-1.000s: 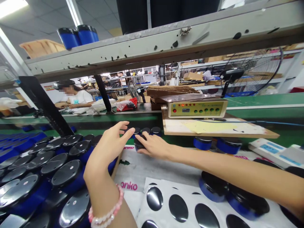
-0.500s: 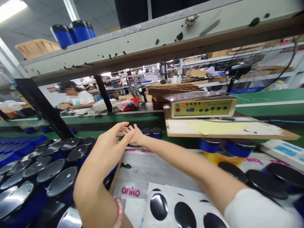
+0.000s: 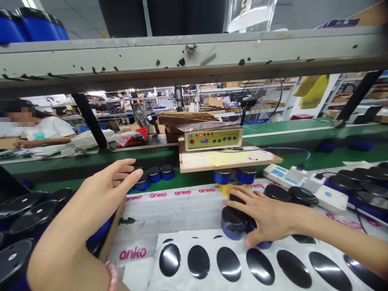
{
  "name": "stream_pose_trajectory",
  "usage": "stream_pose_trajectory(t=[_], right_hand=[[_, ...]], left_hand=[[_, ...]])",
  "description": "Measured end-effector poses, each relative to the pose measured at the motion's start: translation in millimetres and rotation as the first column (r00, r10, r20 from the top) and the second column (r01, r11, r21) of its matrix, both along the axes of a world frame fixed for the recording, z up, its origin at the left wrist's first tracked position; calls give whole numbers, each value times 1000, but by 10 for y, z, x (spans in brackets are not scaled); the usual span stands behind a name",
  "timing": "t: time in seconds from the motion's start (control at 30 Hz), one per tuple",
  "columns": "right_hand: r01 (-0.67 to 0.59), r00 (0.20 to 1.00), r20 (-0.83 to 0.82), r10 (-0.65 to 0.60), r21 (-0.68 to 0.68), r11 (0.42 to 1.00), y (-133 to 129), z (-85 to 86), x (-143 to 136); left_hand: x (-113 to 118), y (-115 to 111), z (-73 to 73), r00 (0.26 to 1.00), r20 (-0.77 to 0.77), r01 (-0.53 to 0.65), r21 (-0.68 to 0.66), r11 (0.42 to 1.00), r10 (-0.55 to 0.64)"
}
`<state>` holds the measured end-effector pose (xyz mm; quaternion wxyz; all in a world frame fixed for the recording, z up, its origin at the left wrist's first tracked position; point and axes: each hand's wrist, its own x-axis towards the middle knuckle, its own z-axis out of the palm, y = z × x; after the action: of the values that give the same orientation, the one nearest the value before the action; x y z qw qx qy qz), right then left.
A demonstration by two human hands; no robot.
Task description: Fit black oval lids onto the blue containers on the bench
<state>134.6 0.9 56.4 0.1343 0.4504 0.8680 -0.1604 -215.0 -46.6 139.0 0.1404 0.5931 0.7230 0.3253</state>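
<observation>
Grey metal shelving (image 3: 194, 52) spans the top of the view, with a green conveyor (image 3: 303, 139) running behind the worktop (image 3: 182, 210), which is covered by white sheeting printed with pink "anko" marks. A wooden board (image 3: 224, 159) rests on blue jars and carries a yellow control box (image 3: 214, 138). On the left, a carton (image 3: 21, 218) holds blue jars with glossy black lids. Along the near edge lies a white sheet of black oval stickers (image 3: 227, 262). The left hand (image 3: 106, 192) hovers over the carton's right edge, its grip spread and holding nothing. The right hand (image 3: 266, 216) lies with loosely spread fingers on a blue jar with a black lid (image 3: 235, 222), which stands on the worktop just above the sticker sheet; whether it grasps the jar cannot be told. Three small blue jars (image 3: 154, 176) stand further back.
</observation>
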Motion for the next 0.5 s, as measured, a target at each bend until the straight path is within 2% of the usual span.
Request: stream_pose_trajectory(t=[0.13,0.33,0.4,0.5], right_hand=[[-21,997,-72,26,68,997,36,-203,-90],[-80,965,-240,109,126,989,36,-192,-185],[-81,940,-320,117,123,989,1,-148,-357],[-69,882,-453,129,146,987,14,-104,-873]], left_hand=[[62,-42,32,999,34,19,-4,1000,-19],[27,-131,43,999,54,-10,52,999,7],[9,-117,34,998,53,-21,60,998,18],[12,-73,24,999,40,-16,69,997,13]])
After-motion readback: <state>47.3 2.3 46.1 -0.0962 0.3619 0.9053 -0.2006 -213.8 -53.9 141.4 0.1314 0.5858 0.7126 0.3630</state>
